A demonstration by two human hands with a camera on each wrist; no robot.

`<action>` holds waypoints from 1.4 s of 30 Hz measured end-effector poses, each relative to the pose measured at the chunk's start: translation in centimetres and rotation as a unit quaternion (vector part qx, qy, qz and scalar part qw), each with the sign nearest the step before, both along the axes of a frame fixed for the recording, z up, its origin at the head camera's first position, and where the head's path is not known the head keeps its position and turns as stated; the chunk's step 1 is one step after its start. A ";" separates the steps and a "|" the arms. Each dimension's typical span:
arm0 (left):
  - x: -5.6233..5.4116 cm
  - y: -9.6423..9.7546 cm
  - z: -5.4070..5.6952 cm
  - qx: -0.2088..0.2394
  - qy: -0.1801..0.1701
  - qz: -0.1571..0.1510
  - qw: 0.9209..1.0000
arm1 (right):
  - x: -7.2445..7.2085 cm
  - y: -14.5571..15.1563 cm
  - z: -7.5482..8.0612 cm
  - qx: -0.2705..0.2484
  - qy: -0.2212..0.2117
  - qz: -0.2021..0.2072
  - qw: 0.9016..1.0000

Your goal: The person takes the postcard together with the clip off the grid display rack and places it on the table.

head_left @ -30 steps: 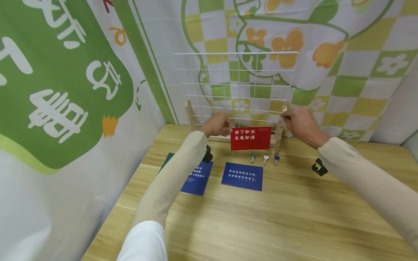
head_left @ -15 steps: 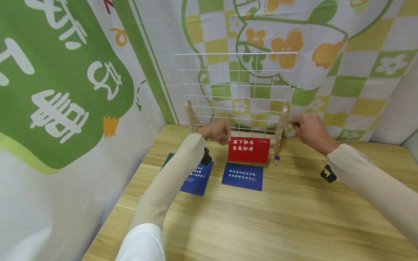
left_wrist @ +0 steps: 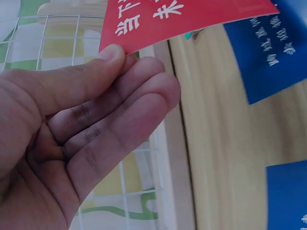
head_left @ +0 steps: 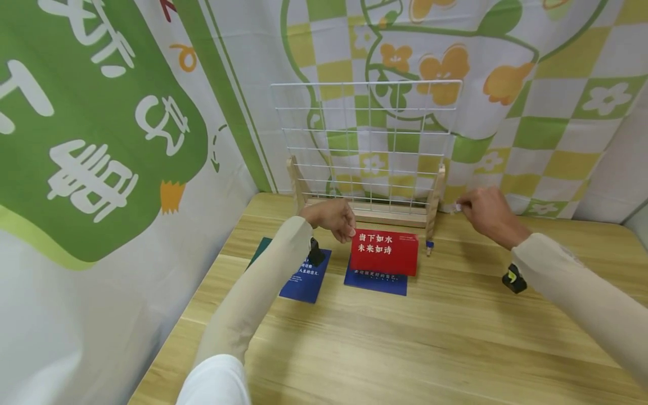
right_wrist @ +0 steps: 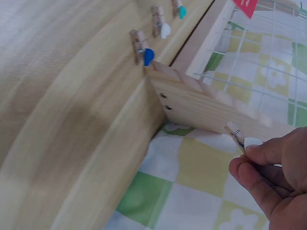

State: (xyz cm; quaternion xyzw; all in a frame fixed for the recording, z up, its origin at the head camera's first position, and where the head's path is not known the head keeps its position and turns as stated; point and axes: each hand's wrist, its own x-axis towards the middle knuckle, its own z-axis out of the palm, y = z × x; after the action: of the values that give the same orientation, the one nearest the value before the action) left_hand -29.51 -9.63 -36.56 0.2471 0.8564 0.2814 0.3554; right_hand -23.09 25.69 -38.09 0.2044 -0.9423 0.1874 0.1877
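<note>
My left hand (head_left: 331,218) pinches a red card (head_left: 385,252) with white lettering by its upper left corner, between thumb and index finger. In the head view this card overlaps the upper part of a blue card (head_left: 377,288) on the table. To the right of the rack, my right hand (head_left: 490,215) is raised and pinches a small wooden clothespin (right_wrist: 234,133) with a white heart on it. Three more clothespins, one with a blue heart (right_wrist: 148,57), one white (right_wrist: 165,31) and one teal (right_wrist: 182,12), lie in a row by the rack's right leg.
A white wire grid rack stands upright on a wooden base (head_left: 390,216) at the table's back. Another blue card (head_left: 306,282) and a green card (head_left: 260,248) lie on the left, partly behind my left arm. Patterned cloth (head_left: 562,152) hangs behind the table.
My left hand has lowered the red card and brought it nearer, away from the rack and over the blue card. My right hand has moved right and down, away from the rack's right leg.
</note>
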 end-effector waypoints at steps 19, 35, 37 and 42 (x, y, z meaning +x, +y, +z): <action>2.6 -1.5 -2.9 -0.017 -0.097 -0.039 0.994 | 0.0 1.9 -3.2 0.045 -0.079 -0.007 0.996; 4.4 -2.0 -5.4 -0.047 -0.117 -0.021 0.992 | -0.8 3.5 -5.4 0.072 -0.167 0.011 0.983; 4.6 -2.1 -5.6 -0.050 -0.114 -0.024 0.992 | -0.9 3.8 -5.7 0.074 -0.173 0.011 0.982; 5.0 -2.1 -5.9 -0.067 -0.112 -0.035 0.991 | -1.0 4.2 -6.1 0.079 -0.193 0.004 0.978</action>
State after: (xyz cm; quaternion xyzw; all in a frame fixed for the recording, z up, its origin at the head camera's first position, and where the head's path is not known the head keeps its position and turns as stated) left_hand -24.55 -11.78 -42.50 0.2193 0.8188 0.2371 0.4746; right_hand -24.11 29.89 -44.19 0.1826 -0.9716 0.1494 -0.0152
